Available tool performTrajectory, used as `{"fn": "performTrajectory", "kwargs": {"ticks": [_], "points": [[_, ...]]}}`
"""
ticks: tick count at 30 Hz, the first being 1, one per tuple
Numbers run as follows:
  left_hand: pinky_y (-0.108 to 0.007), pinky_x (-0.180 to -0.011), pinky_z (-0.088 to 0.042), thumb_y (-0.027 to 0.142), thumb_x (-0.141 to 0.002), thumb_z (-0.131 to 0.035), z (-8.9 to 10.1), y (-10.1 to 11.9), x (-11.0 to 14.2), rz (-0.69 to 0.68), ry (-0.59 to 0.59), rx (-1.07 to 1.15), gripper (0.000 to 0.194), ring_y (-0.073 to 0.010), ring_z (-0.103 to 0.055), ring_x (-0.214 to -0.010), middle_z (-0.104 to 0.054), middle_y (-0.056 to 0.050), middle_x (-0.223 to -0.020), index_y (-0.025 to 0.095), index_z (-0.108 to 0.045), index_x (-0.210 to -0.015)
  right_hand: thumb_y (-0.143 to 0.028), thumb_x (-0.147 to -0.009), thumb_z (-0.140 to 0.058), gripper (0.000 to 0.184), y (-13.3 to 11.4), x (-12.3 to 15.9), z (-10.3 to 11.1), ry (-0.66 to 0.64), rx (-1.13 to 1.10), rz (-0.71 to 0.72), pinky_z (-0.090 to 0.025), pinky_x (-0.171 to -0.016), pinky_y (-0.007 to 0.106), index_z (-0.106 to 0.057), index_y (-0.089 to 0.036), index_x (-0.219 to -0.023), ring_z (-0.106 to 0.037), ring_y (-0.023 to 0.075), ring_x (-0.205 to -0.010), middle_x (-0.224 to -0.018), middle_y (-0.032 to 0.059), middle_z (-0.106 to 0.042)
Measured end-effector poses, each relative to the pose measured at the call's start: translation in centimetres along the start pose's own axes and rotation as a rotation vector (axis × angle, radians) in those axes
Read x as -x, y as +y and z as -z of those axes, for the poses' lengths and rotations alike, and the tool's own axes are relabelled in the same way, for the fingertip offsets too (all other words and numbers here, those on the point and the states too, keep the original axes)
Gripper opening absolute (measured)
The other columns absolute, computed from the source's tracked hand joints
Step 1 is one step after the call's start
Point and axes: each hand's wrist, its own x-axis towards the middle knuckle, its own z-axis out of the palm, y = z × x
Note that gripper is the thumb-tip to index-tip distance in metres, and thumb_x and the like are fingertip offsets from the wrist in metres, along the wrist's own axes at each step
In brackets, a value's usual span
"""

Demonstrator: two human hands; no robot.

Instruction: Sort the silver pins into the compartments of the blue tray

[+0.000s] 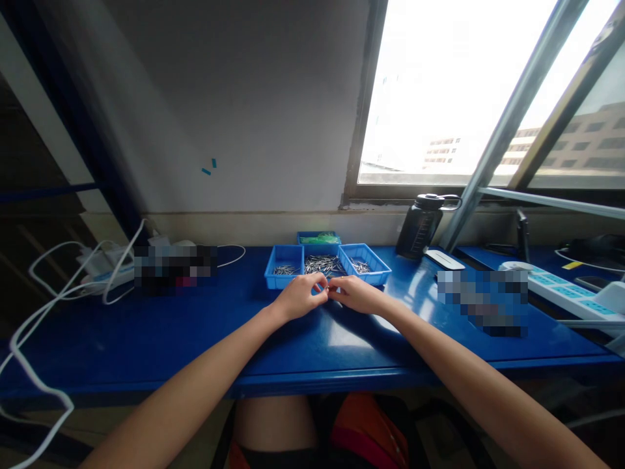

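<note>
My left hand and my right hand meet fingertip to fingertip just in front of the blue bins. Both are closed in a pinch; whatever lies between the fingers is too small to make out. Behind them, the middle blue bin holds a heap of small metal pins, its front partly hidden by my hands. Similar small metal pieces lie in the left blue bin and in the right blue bin. At the back, another blue bin contains green material.
A black bottle stands at the back right of the blue table, beside a white flat object. Power strips lie at the right and left, with white cables trailing over the left edge. Two table areas are blurred out.
</note>
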Motion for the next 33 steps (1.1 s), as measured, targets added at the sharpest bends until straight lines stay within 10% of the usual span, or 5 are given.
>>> {"fn": "performTrajectory", "kwargs": {"ticks": [33], "points": [[-0.022,-0.056,-0.036,0.028,-0.079,-0.043,0.0,-1.5,0.0,0.035,-0.126,-0.181,0.021,-0.0146,-0.055,-0.064,-0.063,-0.003,-0.07,0.018,-0.062,-0.077,-0.03,-0.081,-0.048,0.016,1.0,0.2,0.9,-0.02,0.095,-0.061,-0.032,-0.051,0.019,-0.058,-0.018,-0.083,-0.051,0.0089,-0.054,-0.065,0.0006,-0.061]]}}
